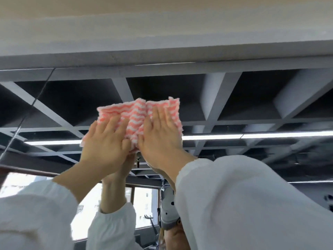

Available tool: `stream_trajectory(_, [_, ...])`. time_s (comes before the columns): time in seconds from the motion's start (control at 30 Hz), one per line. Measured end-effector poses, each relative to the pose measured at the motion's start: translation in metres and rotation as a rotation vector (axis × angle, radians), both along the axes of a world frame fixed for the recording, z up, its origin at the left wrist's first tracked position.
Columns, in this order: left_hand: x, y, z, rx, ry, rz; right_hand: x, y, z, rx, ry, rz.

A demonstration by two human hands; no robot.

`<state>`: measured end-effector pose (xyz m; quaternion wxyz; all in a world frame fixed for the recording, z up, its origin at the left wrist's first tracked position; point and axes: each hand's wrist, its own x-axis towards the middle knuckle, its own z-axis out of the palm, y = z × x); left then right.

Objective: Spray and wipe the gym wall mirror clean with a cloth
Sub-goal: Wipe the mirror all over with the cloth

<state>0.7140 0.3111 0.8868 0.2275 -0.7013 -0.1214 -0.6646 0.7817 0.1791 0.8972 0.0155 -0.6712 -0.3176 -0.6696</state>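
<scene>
A pink-and-white striped cloth (137, 116) lies flat against the wall mirror (252, 105) close under its top edge. My left hand (106, 141) presses on the cloth's left part with straight fingers. My right hand (160, 136) presses on its right part, fingers straight and pointing up. Both arms are raised in white sleeves. The mirror shows the reflected arms below the cloth. No spray bottle is in view.
A grey beam (162, 56) runs along above the mirror's top edge, with a pale wall above it. The mirror reflects a dark gridded ceiling, strip lights (252, 136), windows (144, 204) and the person's head-worn camera (168, 213). A vertical mirror seam (36, 98) runs at the left.
</scene>
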Motion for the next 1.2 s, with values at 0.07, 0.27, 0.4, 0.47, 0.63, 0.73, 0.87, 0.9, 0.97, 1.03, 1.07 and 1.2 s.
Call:
stream_trajectory(0.07, [-0.002, 0.0, 0.002, 0.005, -0.112, -0.092, 0.001, -0.006, 0.002, -0.013, 0.029, 0.047])
stream_trajectory(0.27, [0.026, -0.038, 0.003, -0.167, -0.068, -0.185, 0.016, -0.036, 0.006, -0.082, 0.089, 0.113])
stream_trajectory(0.4, [0.049, -0.064, 0.006, -0.293, -0.043, -0.07, 0.036, -0.068, 0.006, -0.084, 0.056, 0.135])
stream_trajectory(0.47, [0.057, -0.083, 0.006, -0.308, -0.042, -0.055, 0.047, -0.087, 0.007, -0.085, 0.049, 0.147])
stream_trajectory(0.63, [0.083, -0.135, 0.003, -0.322, -0.022, -0.047, 0.071, -0.138, 0.004, -0.075, 0.048, 0.165])
stream_trajectory(0.73, [0.105, -0.174, -0.001, -0.309, -0.02, -0.046, 0.09, -0.177, -0.002, -0.069, 0.038, 0.128])
stream_trajectory(0.87, [0.136, -0.244, -0.007, -0.285, 0.053, -0.077, 0.122, -0.245, -0.008, -0.046, 0.079, 0.052])
stream_trajectory(0.9, [0.142, -0.261, -0.009, -0.276, 0.074, -0.073, 0.13, -0.262, -0.01, -0.034, 0.098, 0.052])
stream_trajectory(0.97, [0.155, -0.295, -0.015, -0.25, 0.115, -0.056, 0.146, -0.296, -0.016, -0.008, 0.139, 0.067])
stream_trajectory(1.03, [0.17, -0.331, -0.022, -0.23, 0.162, -0.05, 0.16, -0.33, -0.024, 0.008, 0.144, 0.055])
stream_trajectory(1.07, [0.178, -0.351, -0.026, -0.218, 0.183, -0.049, 0.169, -0.349, -0.028, 0.009, 0.147, 0.029])
stream_trajectory(1.2, [0.206, -0.404, -0.039, -0.162, 0.252, -0.039, 0.197, -0.406, -0.046, 0.03, 0.155, -0.07])
